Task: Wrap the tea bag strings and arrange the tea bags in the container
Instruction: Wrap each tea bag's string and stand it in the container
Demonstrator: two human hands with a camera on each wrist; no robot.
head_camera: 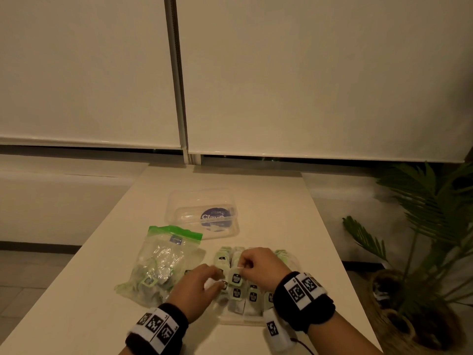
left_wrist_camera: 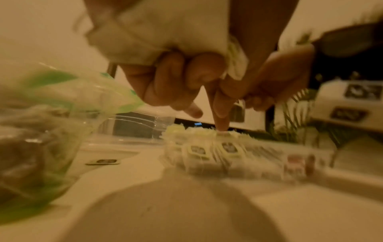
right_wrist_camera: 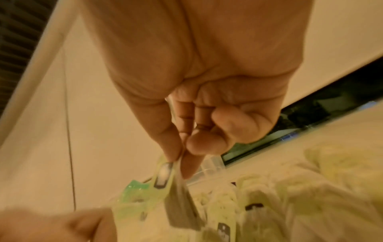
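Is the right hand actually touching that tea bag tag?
Touching. In the right wrist view, the right hand pinches the green tag between thumb and fingers, with no gap visible.

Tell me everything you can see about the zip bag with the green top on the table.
The zip bag is clear, crinkled plastic with a green seal strip along its top edge and a small blue label just below it. It lies slumped on the pale table, stuffed with tea bags showing pale green tags. It sits left of the tray of tea bags and nearer than the clear lid. Neither hand touches it.
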